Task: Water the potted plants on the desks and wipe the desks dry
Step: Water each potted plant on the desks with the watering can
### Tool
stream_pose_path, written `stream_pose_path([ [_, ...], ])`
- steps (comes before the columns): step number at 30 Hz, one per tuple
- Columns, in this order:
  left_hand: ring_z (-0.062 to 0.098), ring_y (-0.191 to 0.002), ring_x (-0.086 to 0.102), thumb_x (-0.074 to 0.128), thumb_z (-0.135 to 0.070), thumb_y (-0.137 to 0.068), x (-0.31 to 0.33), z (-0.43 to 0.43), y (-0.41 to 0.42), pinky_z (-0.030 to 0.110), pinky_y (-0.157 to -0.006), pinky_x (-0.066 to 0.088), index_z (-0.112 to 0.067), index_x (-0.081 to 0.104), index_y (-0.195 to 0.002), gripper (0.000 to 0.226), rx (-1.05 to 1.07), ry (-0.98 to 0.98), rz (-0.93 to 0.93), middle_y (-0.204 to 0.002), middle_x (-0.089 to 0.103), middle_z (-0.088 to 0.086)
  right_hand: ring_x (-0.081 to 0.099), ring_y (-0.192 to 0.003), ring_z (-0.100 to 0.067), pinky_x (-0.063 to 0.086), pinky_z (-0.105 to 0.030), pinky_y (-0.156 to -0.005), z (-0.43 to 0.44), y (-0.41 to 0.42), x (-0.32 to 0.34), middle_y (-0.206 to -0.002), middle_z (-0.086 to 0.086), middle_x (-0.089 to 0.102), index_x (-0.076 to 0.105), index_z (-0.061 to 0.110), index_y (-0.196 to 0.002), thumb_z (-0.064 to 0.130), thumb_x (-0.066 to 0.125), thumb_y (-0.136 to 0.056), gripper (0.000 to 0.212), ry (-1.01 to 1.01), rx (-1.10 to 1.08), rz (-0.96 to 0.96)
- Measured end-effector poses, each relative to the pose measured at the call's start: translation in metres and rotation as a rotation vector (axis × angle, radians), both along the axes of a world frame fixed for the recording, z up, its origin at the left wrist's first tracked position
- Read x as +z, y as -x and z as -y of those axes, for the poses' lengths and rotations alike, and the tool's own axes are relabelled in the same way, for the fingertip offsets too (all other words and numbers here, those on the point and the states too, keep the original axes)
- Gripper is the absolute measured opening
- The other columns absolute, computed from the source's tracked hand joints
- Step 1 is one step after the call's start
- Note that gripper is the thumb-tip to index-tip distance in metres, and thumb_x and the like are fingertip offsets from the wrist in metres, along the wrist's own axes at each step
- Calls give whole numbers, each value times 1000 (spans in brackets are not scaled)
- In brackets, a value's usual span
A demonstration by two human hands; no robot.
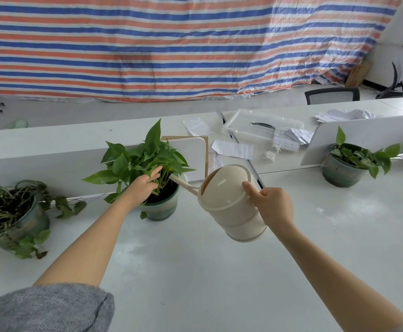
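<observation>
A leafy green plant (pixel 138 159) grows in a green-grey pot (pixel 160 208) in the middle of the white desk (pixel 195 271). My left hand (pixel 143 185) reaches in among its leaves and stems, fingers loosely spread, pushing the foliage aside. My right hand (pixel 272 204) grips the handle of a cream watering can (pixel 231 202), which is tilted to the left. The can's thin spout (pixel 183 184) points into the pot, at the soil. Whether water is flowing I cannot see.
A straggly plant in a dark pot (pixel 13 212) stands at the left edge, and a third potted plant (pixel 349 164) at the right by a white divider panel (pixel 363 137). Loose papers (pixel 232 148) and a clear plastic tray (pixel 260 125) lie behind. Office chairs (pixel 332 95) stand beyond.
</observation>
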State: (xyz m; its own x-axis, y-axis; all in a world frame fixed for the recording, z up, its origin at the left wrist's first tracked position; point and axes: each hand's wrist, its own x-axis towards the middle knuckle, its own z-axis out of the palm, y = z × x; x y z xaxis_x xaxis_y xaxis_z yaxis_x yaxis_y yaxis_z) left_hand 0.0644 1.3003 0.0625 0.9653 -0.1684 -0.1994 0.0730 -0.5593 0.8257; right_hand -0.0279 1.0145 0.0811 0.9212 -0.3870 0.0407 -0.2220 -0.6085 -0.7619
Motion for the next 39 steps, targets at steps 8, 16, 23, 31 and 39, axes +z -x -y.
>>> stream_pose_path([
  [8, 22, -137, 34, 37, -6, -96, 2, -7, 0, 32, -107, 27, -31, 27, -145, 56, -8, -32, -10, -150, 36, 3, 23, -51, -19, 17, -31, -52, -3, 16, 8, -49, -4, 26, 21, 16, -46, 53, 59, -80, 63, 98, 27, -2],
  [16, 22, -141, 28, 32, -9, -98, 2, -5, -5, 34, -111, 19, -31, 27, -145, 53, -22, -44, -22, -151, 35, 2, 18, -49, -18, 16, -31, -55, -23, 20, 12, -46, 0, 19, 16, 18, -45, 53, 60, -78, 66, 54, 95, 21],
  [23, 22, -137, 36, 32, -33, -100, -3, -9, -7, 39, -113, 19, -40, 27, -143, 44, -10, -23, -17, -152, 31, 0, 20, -49, -19, 17, -31, -54, -24, 16, 16, -47, -2, 22, 18, 16, -46, 55, 59, -77, 65, 86, 95, 32],
  [31, 7, -83, 40, 30, -42, -99, -13, -9, -9, 20, -72, 31, -39, 24, -145, 47, -5, -48, 4, -86, 39, -15, 20, -47, -17, 14, -31, -49, -1, 11, 13, -47, -1, 22, 19, 17, -46, 53, 58, -80, 63, 89, -31, 44],
  [39, 19, -130, 42, 41, -20, -99, -15, 6, 20, 33, -112, 28, -17, 42, -138, 40, -7, 40, 3, -138, 48, 2, 31, -53, -21, 20, -31, -51, 29, 6, -20, -55, -12, 40, 37, 7, -48, 48, 57, -84, 58, -95, -129, 113],
])
